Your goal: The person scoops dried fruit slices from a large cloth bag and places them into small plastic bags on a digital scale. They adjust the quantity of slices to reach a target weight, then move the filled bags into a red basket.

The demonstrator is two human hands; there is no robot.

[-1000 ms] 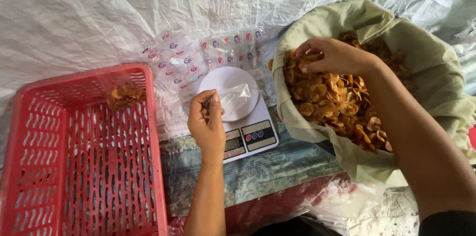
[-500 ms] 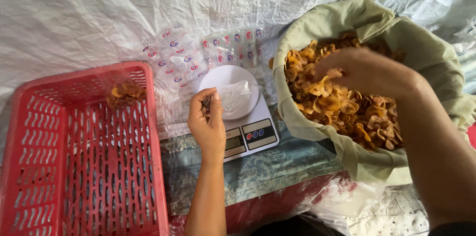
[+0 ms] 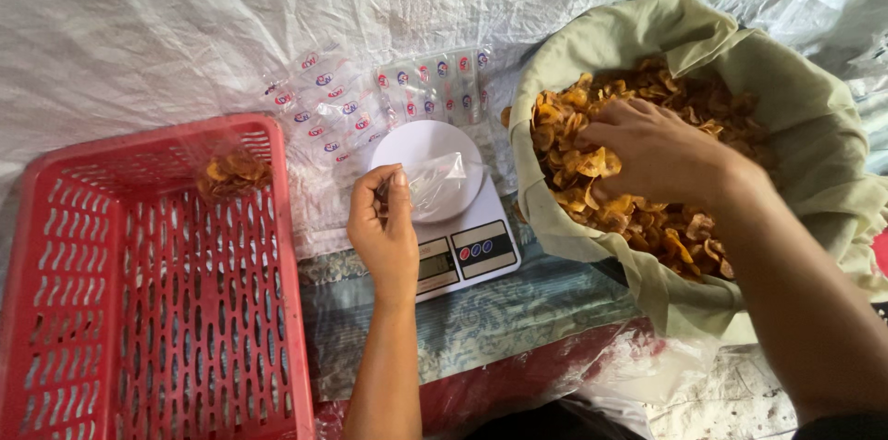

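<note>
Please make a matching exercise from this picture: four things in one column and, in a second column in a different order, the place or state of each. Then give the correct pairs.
Things:
1. left hand
2. right hand
3. red basket
4. kitchen scale

Places or states:
A. stands between the basket and the sack, with a round white plate on top
B. pinches a small clear bag over the scale
C. holds one small packed bag of chips in its far corner
D. reaches into the loose chips in the cloth sack

Pairs: 1-B, 2-D, 3-C, 4-A
</note>
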